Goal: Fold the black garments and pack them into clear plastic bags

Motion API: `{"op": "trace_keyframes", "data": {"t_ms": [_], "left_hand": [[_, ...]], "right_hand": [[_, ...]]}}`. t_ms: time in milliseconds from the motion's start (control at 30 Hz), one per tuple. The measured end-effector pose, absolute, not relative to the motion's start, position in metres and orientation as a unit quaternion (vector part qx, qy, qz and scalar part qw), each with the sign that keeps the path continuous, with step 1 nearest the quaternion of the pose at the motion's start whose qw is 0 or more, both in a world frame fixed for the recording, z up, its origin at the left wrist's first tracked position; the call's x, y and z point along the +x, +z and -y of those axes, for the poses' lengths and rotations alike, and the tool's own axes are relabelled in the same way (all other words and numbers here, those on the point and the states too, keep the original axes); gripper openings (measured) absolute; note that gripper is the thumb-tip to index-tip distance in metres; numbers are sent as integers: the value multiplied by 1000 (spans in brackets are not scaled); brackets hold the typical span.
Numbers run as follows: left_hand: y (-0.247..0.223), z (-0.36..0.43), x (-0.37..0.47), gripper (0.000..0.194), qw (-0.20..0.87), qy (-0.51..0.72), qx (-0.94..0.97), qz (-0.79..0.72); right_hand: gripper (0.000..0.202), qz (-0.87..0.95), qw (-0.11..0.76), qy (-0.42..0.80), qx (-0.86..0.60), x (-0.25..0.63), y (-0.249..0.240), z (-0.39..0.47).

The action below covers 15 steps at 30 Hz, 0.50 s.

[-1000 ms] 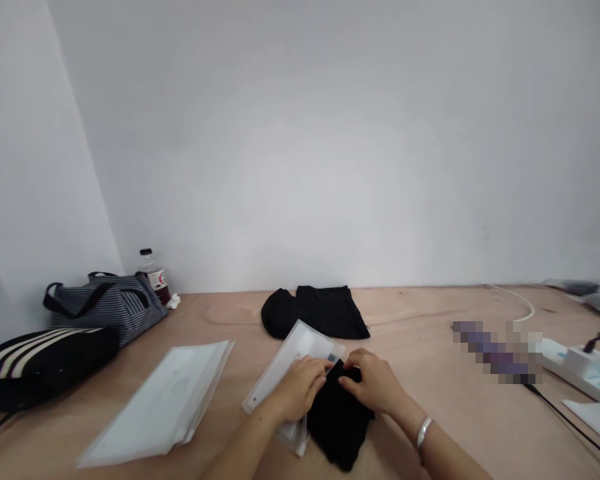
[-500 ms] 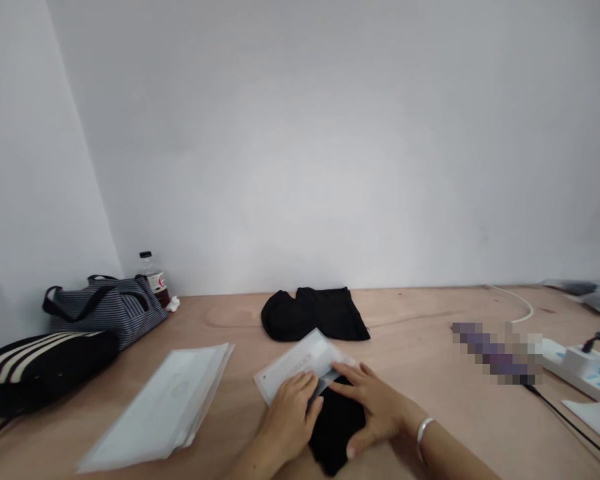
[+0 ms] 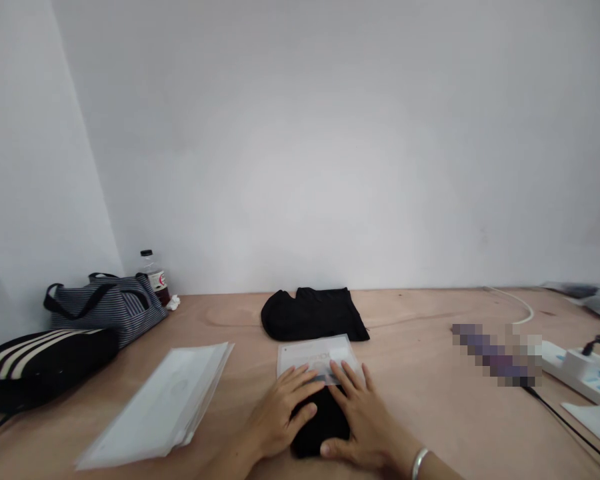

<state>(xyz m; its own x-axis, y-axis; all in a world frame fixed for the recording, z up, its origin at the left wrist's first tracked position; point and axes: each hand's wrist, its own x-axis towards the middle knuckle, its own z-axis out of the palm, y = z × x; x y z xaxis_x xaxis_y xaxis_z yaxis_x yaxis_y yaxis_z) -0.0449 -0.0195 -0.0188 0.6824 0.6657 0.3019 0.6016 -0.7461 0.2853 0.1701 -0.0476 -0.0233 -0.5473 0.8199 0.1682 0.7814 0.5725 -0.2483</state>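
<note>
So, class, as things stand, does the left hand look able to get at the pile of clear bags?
Probably yes: nothing visible blocks the way across the tabletop to the pile of clear bags. The left hand rests at the black cloth, seemingly not gripping it.

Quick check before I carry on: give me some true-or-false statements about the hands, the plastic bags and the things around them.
1. The fingers of the left hand and right hand rest on a clear plastic bag. True.
2. The silver bracelet is on the left wrist. False: it is on the right wrist.
3. The black mitt lies between that bag and the wall. True.
4. The stack of plastic bags lies to the right of both hands. False: it lies to their left.
5. The bottle has no cap. False: a black cap is on it.
</note>
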Motion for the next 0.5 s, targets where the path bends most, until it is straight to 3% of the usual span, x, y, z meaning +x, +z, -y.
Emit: {"op": "trace_keyframes", "data": {"t_ms": [200, 367, 500], "left_hand": [[-21, 28, -50, 46, 98, 153, 921, -344], [-21, 25, -50, 67, 104, 163, 928, -319], [-21, 26, -49, 54, 104, 174, 923, -328]], "right_hand": [[74, 877, 147, 61, -453, 166, -24, 41], [58, 874, 163, 62, -453, 162, -20, 39], [54, 887, 179, 105, -413, 172, -13, 39]]}}
